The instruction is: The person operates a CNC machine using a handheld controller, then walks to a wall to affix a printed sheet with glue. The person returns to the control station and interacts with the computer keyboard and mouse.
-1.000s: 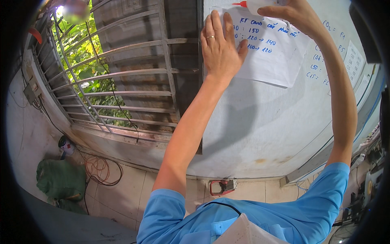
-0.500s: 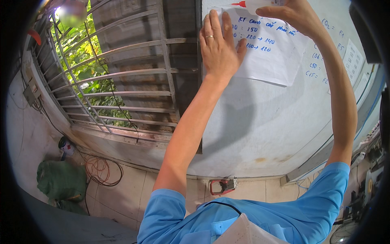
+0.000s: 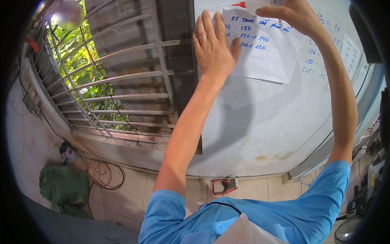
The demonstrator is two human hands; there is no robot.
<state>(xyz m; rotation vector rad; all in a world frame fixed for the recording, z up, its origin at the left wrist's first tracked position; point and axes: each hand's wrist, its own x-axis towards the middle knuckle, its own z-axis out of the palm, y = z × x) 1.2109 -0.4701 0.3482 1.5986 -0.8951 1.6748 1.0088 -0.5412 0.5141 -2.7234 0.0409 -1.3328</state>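
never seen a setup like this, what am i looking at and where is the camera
There is no robot here: these are a person's bare hands, filmed by a wide fisheye camera worn on their head, so straight edges bend. The work surface is an upright wall, bearing a white sheet with blue handwriting. The left hand lies flat on its left side. The right hand holds a white bottle, its red tip pointing left near the sheet's top edge. A barred window is to the left, a green bundle below it.
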